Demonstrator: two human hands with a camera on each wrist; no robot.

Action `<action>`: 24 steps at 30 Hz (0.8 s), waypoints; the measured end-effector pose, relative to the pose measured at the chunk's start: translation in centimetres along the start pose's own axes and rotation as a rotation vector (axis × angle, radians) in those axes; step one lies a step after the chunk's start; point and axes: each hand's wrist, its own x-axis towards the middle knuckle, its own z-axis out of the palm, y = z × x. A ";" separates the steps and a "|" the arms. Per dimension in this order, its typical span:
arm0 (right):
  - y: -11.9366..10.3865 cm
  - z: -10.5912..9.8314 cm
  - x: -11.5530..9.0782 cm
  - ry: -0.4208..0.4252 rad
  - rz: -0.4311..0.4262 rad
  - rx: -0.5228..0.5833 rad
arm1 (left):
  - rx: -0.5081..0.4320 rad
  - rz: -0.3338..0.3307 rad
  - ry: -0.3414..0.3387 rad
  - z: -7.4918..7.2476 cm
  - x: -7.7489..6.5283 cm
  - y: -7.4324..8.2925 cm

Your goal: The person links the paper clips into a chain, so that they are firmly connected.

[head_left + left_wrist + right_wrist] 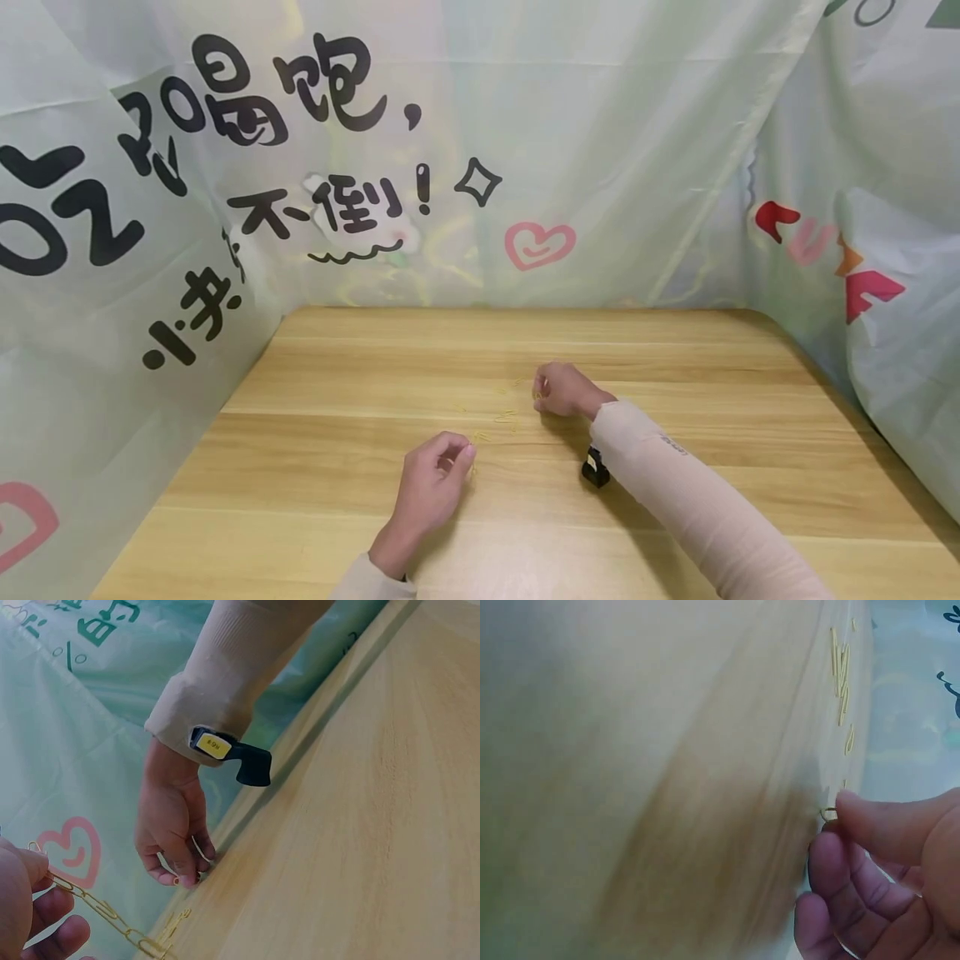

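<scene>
One paperclip chain [100, 906] pinched by left hand [431, 485], one clip [830, 810] by right hand [566, 391].

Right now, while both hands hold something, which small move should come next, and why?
Probably bring the right hand toward the left hand: the right pinches a yellow paper clip, apart from the chain of linked clips the left holds, so joining them seems sensible.

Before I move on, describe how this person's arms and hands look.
The right sleeve and left sleeve are pale beige; the right one bears small dark print. A black device with a yellow label sits at the end of that sleeve. The left hand and right hand wear no gloves.
</scene>
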 end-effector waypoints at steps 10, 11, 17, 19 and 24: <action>0.5 0.2 -0.7 0.023 -0.086 0.140 | -0.008 0.008 0.007 -0.1 0.0 0.0; 0.6 0.2 -0.8 0.026 -0.107 0.144 | -0.008 0.011 0.009 -0.1 0.0 0.0; 0.9 0.2 -1.1 0.023 -0.231 0.176 | -0.015 0.018 0.012 0.0 0.0 0.0; 0.9 0.2 -1.2 0.019 -0.254 0.196 | -0.014 0.009 0.009 0.0 0.0 0.0; 1.0 0.2 -1.5 0.013 -0.288 0.226 | -0.012 -0.009 0.005 0.0 0.0 0.1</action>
